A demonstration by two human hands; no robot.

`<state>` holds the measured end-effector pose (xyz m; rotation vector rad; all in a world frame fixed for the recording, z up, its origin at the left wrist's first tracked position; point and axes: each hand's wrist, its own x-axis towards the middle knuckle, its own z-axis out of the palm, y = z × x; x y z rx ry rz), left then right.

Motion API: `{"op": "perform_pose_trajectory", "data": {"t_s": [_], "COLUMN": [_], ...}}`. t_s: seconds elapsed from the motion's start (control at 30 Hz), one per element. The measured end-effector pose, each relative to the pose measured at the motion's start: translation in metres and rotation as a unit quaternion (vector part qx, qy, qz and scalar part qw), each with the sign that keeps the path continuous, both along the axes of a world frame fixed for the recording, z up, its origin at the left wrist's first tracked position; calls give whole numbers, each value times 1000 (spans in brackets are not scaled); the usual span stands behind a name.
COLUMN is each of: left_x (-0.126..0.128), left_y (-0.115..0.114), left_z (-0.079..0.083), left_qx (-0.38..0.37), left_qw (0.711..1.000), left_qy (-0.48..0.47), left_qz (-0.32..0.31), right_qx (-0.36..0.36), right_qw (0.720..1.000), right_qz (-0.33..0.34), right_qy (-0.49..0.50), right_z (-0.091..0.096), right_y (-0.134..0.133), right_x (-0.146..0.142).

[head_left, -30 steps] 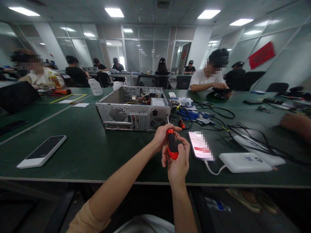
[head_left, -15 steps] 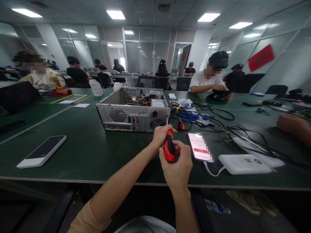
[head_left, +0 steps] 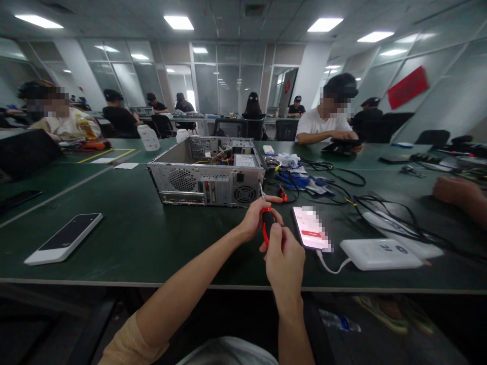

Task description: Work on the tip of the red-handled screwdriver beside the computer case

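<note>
Both my hands hold a red-and-black screwdriver (head_left: pixel 267 219) above the green table (head_left: pixel 144 233). My left hand (head_left: pixel 255 217) pinches it near the top of the handle, where the metal shaft points up toward the computer case. My right hand (head_left: pixel 284 259) wraps around the lower part of the handle. The open silver computer case (head_left: pixel 207 177) stands just beyond the hands, its rear panel facing me.
A lit phone (head_left: pixel 310 228) lies right of my hands, cabled to a white power bank (head_left: pixel 380 253). A white-edged phone (head_left: pixel 63 237) lies at the left. Black cables (head_left: pixel 384 208) and blue items (head_left: pixel 300 181) lie behind. Another person's hand (head_left: pixel 456 195) rests at the right. Several people sit at the tables.
My right hand has turned over the handle and now covers most of its red grip. The screwdriver has tilted slightly and stays in both hands.
</note>
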<state>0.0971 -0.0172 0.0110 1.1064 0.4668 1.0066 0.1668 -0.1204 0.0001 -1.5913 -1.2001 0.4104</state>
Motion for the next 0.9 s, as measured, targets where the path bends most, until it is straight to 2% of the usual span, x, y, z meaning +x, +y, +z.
{"op": "perform_pose_trajectory", "data": {"t_s": [0.13, 0.2, 0.3, 0.4, 0.5, 0.6, 0.7, 0.83, 0.9], "left_x": [3, 3, 2, 2, 4, 3, -3, -11, -12], "left_y": [1, 3, 4, 4, 3, 4, 4, 3, 3], "left_z": [0, 2, 6, 9, 10, 9, 9, 6, 4], "left_qx": [10, 1, -12, -19, -16, -9, -1, -25, -28], "left_qw": [998, 997, 996, 995, 995, 994, 997, 999, 997], "left_qy": [1, 18, 40, 52, 54, 62, 38, -5, -26], "left_qz": [54, 77, 85, 78, 83, 88, 65, -35, -65], "right_qx": [-41, -50, -59, -6, 37, 32, 24, 43, 46], "right_qw": [991, 991, 995, 989, 989, 994, 997, 999, 999], "right_qz": [76, 88, 39, -15, -22, -17, 6, 25, 24], "right_qy": [98, 89, -72, -144, -142, -104, -68, -13, 8], "right_z": [-3, -3, 2, 8, 12, 14, 14, 10, 8], "right_y": [0, -1, -5, -10, -13, -14, -13, -9, -8], "right_x": [-7, -8, -5, -1, 1, 2, 1, -2, -3]}}
